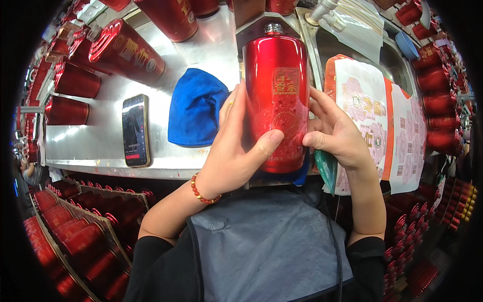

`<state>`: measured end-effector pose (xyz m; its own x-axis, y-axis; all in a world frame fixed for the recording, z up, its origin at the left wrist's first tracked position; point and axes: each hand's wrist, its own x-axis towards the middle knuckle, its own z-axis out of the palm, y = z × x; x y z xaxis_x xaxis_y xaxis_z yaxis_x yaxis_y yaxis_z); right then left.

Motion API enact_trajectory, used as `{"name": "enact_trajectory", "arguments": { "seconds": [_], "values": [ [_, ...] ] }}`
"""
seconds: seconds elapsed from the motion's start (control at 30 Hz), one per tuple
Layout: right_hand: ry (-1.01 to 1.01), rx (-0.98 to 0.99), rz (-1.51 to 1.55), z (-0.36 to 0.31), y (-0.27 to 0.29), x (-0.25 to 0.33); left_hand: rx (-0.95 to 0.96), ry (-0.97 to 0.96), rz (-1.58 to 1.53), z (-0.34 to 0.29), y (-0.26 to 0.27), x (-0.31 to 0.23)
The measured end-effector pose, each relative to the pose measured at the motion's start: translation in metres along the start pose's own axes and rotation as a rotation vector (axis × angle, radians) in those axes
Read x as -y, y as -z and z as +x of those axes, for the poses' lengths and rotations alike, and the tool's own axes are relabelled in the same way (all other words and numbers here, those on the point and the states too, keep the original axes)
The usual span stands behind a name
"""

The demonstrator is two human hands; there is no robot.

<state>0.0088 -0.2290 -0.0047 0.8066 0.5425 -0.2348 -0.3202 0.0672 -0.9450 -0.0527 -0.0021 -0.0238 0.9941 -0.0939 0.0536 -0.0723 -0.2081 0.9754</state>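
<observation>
A glossy red bottle [261,113] with a bare threaded neck and a gold-printed label stands between my hands, close in front of me. My left hand [241,146], with a beaded bracelet at the wrist, is wrapped along its left side, the thumb pressed on the front. My right hand [337,131] grips the right side, its thumb tip at the bottle's edge and its fingers partly hidden. Below the right palm a flat green translucent piece [326,170] sticks out; whether that hand also holds it is unclear. A blue cloth [196,110] lies crumpled beside my left hand.
A phone [136,131] lies on the metal worktop [105,146]. Red bottles [126,53] stand at the far left. Printed decal sheets [370,80] lie at the right by a sink with a tap [322,12] and blue bowl [406,46]. Crates of red bottles [75,221] flank me below.
</observation>
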Motion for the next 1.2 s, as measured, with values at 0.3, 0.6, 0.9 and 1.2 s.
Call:
{"name": "enact_trajectory", "arguments": {
  "seconds": [0.3,0.6,0.9,1.2],
  "values": [
    [-0.082,0.017,0.151,0.009,-0.002,0.005,-0.065,0.090,-0.401,0.034,0.000,-0.015],
    [-0.085,-0.010,0.203,0.008,-0.003,0.004,-0.110,0.003,-0.414,0.045,-0.003,-0.017],
    [-0.065,-0.104,0.088,0.007,-0.015,0.009,-0.007,0.040,-0.391,0.049,0.006,-0.028],
    [-0.098,-0.040,0.093,0.002,-0.010,0.012,-0.024,0.030,-0.274,0.036,0.010,0.002]
  ]
}}
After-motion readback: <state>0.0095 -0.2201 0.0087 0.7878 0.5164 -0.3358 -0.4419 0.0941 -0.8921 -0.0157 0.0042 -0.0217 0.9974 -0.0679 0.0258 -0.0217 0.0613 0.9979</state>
